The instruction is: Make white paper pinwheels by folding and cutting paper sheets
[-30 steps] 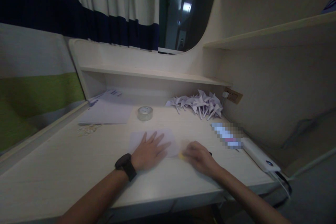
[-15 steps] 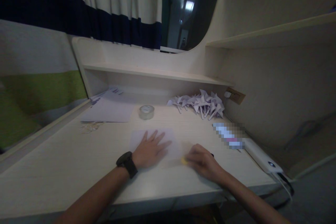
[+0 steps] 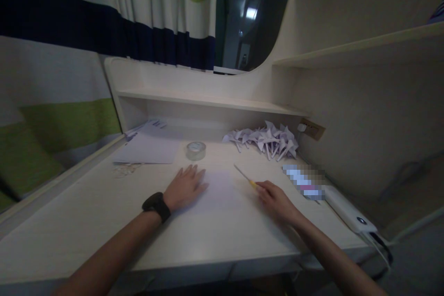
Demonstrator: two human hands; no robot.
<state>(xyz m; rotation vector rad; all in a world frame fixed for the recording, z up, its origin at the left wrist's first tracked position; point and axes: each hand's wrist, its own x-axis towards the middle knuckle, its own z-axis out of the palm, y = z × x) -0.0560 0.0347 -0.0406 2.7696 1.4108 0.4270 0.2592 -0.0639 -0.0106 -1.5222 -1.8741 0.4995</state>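
A white sheet of paper (image 3: pixel 219 189) lies flat on the desk in front of me. My left hand (image 3: pixel 185 188), with a dark watch on the wrist, rests at the sheet's left edge, its fingers stretched out and holding nothing. To the right of the paper, my right hand (image 3: pixel 274 200) is closed around a yellow utility knife (image 3: pixel 253 184). Its long thin blade points away from me, toward the upper left, near the sheet's right edge. Most of the handle is hidden inside the fingers.
A roll of clear tape (image 3: pixel 196 151) stands beyond the paper. Back left is a paper stack (image 3: pixel 149 148), with small pale scraps (image 3: pixel 127 170) before it. Several paper pinwheels (image 3: pixel 268 138) are piled back right. A blurred-out phone-like item (image 3: pixel 303 182) and white power strip (image 3: pixel 348 210) lie right.
My left hand has slid left, from the middle of the sheet to its left edge. My right hand has moved slightly up and away, and the knife's blade now shows clearly.
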